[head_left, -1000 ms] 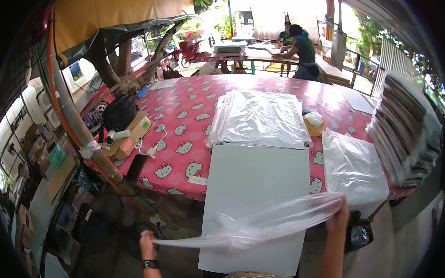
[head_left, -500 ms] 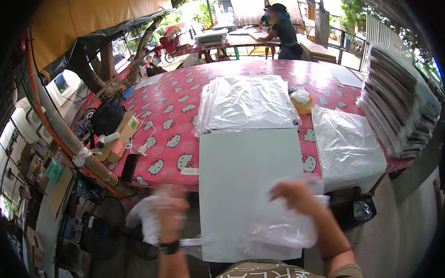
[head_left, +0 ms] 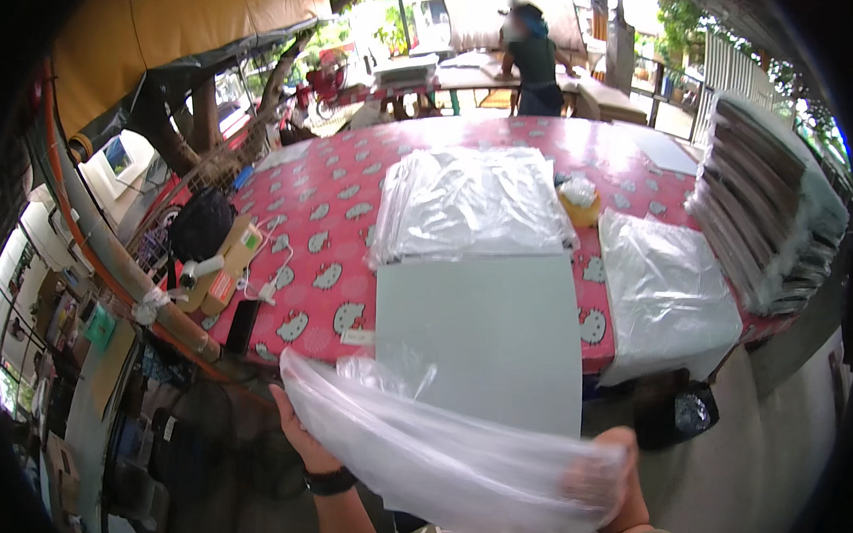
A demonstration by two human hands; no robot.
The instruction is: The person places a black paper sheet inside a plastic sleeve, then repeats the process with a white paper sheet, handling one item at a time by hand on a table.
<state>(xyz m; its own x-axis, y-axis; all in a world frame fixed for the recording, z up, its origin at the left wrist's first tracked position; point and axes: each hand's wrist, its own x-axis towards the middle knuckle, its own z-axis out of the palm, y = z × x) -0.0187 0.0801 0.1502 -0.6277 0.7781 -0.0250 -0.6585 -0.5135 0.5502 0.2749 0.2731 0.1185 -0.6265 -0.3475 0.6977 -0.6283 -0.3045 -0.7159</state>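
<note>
A clear plastic bag stretches between my two hands in front of my body, its middle smeared by motion. My left hand holds the bag's left end, with most of its fingers behind the film. At the other end my right hand is closed on the plastic, blurred and partly seen through it. Beneath and beyond the bag lies a large pale grey flat sheet, overhanging the near table edge. A stack of plastic-wrapped flat pieces sits just past the sheet.
The pink patterned table carries a pile of clear plastic and a yellow container on the right. Tall wrapped sheets stand at the right edge. A phone and cardboard box lie left. Another person stands far back.
The plastic, bunched near each hand before, is now spread across between them over the sheet's near part. My left hand moved left and lower; my right hand moved down. The far person turned.
</note>
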